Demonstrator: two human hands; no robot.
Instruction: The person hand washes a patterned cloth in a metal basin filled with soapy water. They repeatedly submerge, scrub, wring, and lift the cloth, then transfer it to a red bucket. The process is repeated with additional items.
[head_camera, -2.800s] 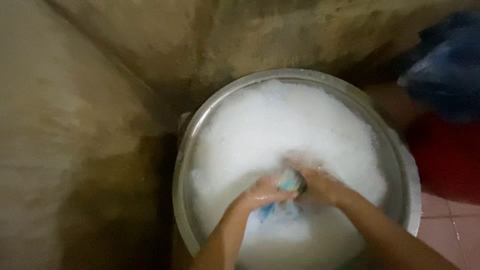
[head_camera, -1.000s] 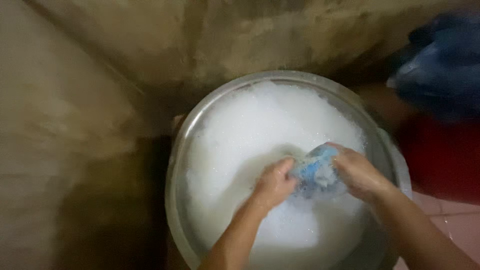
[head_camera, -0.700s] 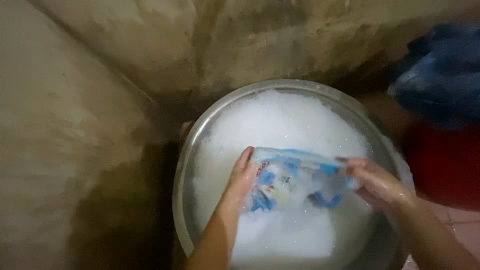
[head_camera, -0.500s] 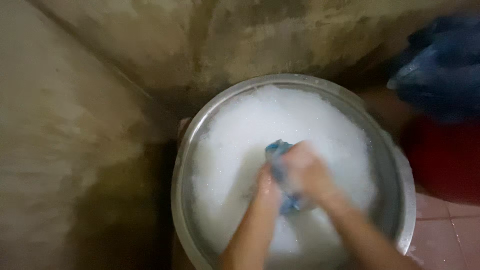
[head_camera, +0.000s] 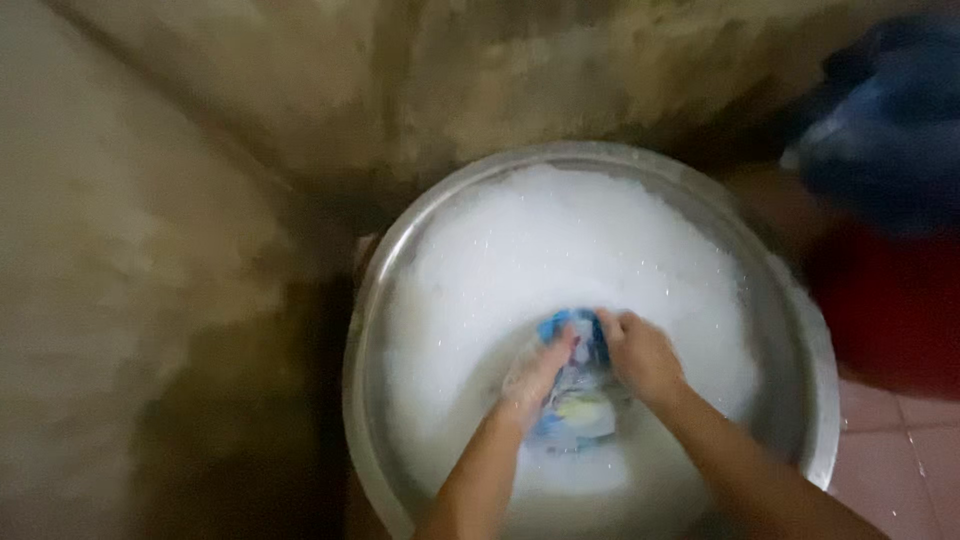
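While both hands close on the cloth (head_camera: 572, 385) low in the basin (head_camera: 800, 330), left hand (head_camera: 535, 372) and right hand (head_camera: 640, 355) sit close together. Sound practice, in my judgement: short rubs, fabric kept under the suds (head_camera: 540, 250), away from the rim.

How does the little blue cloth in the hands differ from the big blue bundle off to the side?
The small blue cloth is patterned light blue and white; the blue bundle is plain dark blue. The cloth lies wet in the foam of the metal basin, gripped by the left hand and right hand; the bundle sits outside, untouched, above a red thing. The cloth looks far smaller. Both are crumpled.
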